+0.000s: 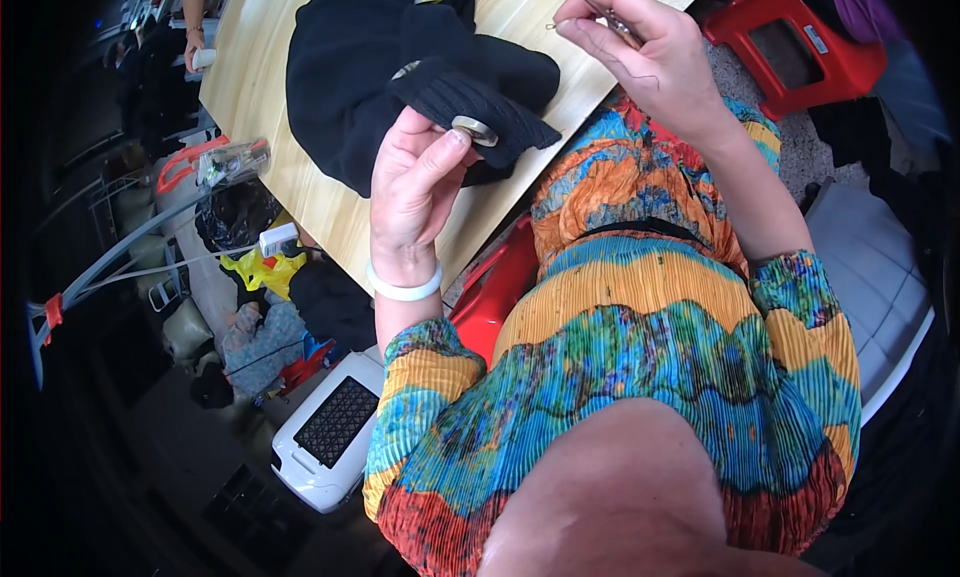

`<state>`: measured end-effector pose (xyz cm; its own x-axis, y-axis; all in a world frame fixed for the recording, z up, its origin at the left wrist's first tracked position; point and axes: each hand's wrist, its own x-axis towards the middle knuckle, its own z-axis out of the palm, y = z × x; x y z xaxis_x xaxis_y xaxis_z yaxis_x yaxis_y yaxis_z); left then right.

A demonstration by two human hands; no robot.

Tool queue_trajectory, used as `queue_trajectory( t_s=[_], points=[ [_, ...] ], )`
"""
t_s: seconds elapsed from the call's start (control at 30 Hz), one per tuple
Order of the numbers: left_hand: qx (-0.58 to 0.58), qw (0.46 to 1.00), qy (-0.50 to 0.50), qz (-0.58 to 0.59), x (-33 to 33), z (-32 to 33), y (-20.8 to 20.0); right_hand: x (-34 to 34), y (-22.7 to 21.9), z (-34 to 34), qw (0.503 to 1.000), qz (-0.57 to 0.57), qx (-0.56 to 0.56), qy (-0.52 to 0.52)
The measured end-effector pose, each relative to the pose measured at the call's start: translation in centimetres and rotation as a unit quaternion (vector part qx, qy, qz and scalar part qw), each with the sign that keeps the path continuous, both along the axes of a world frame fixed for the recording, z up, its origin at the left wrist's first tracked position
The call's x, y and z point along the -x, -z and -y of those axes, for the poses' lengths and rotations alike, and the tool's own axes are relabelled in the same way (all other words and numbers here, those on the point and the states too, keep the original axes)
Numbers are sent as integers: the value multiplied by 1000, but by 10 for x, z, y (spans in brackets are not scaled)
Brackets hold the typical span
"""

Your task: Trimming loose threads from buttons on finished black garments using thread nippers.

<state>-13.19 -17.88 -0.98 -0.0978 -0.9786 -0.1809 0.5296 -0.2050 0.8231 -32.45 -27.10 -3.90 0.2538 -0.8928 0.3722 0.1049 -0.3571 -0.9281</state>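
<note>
As the left hand point(412, 192) pinches its button point(476, 130), the black garment point(345, 87) spreads just beyond.

The person wears a finely pleated top point(610, 342) in wavy bands of yellow-orange, teal, mottled green and rust red, matching sleeves point(425, 377), a smooth white bangle point(405, 287) and a crinkled orange-and-blue lower garment point(600, 199).

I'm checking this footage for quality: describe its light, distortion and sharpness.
Head view: the table is brightly lit, the black garment shows little detail; head view: the picture's rim fades to black, with stretched shapes near it; head view: the left hand and held button look sharp, the left background dim and less clear.
</note>
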Motion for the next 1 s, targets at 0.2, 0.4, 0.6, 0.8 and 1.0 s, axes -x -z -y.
queue_trajectory(
  t_s=[0.2,0.4,0.6,0.8,1.0],
  points=[
    [36,999,-2,-14,-4,1,2,15,-12,-12,994,-106,40,6],
    [2,998,-27,-63,4,10,-2,0,-8,-35,976,-81,195,-52],
    [8,996,-69,-50,-2,7,-3,11,1,-27,965,-164,192,-76],
    [39,998,-25,-34,-2,1,1,14,-15,-20,992,-18,-89,-90],
    [54,996,-65,10,8,4,-5,2,-19,-37,987,54,-100,-115]
  ],
)
